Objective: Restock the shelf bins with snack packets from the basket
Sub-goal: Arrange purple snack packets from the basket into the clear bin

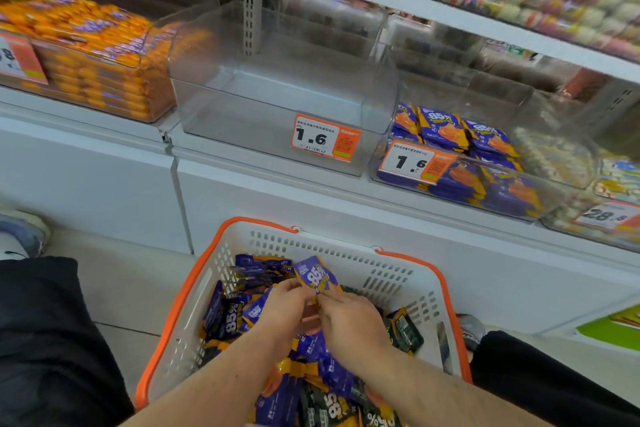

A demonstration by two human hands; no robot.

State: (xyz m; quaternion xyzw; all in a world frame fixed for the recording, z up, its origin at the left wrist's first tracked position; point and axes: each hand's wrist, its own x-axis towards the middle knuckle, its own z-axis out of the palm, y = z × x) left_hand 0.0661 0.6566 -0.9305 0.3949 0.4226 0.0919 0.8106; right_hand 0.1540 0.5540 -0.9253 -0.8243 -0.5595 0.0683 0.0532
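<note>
I held my left hand (282,308) and right hand (349,319) together over the white basket (408,274), fingers of both pinched on the lower edge of one purple snack packet (316,276). The packet stood up above my fingertips, over the heap of packets (311,378) in the basket. Ahead, a clear shelf bin (277,87) held nothing; the neighbouring bin (491,198) held purple packets.

I see open room above the basket (180,305) up to the clear empty bin (277,94), whose top stands open. The upper shelf (398,0) overhangs it, and the neighbouring purple-packet bin (460,163) crowds its right side.
</note>
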